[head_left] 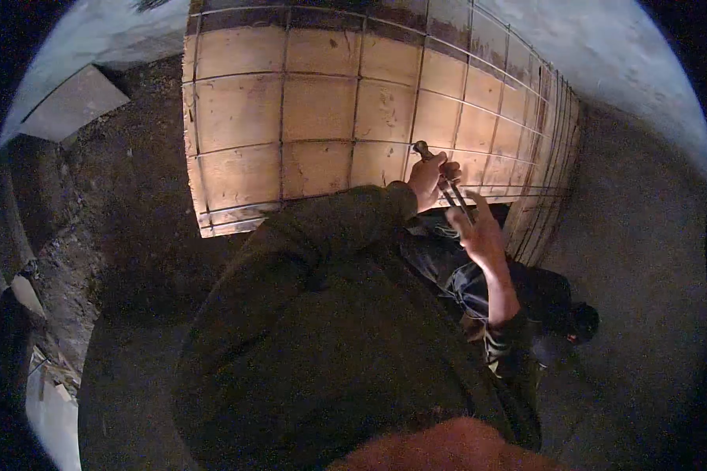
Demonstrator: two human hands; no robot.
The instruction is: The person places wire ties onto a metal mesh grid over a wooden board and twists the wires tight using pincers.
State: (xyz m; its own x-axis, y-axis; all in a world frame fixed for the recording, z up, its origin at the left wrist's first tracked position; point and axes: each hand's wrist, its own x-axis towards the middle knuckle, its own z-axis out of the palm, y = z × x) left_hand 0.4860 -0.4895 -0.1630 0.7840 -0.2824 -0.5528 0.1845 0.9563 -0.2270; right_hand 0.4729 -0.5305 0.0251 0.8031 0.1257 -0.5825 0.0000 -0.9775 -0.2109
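Note:
A pair of dark pincers (422,148) has its head against a wire of the metal grid (354,139), which lies over pale wooden boards (318,107). My left hand (426,180) is closed round the tool just behind its head. The two long handles (457,198) run down and to the right, towards my right hand (481,231). That hand is beside the handle ends with its fingers apart; contact with the handles cannot be made out.
The grid continues round the corner of the boards on the right (554,145). Below it are dark clothing (479,290) and a dark rounded object (583,322). Rough soil (71,259) and a flat slab (82,102) are at the left.

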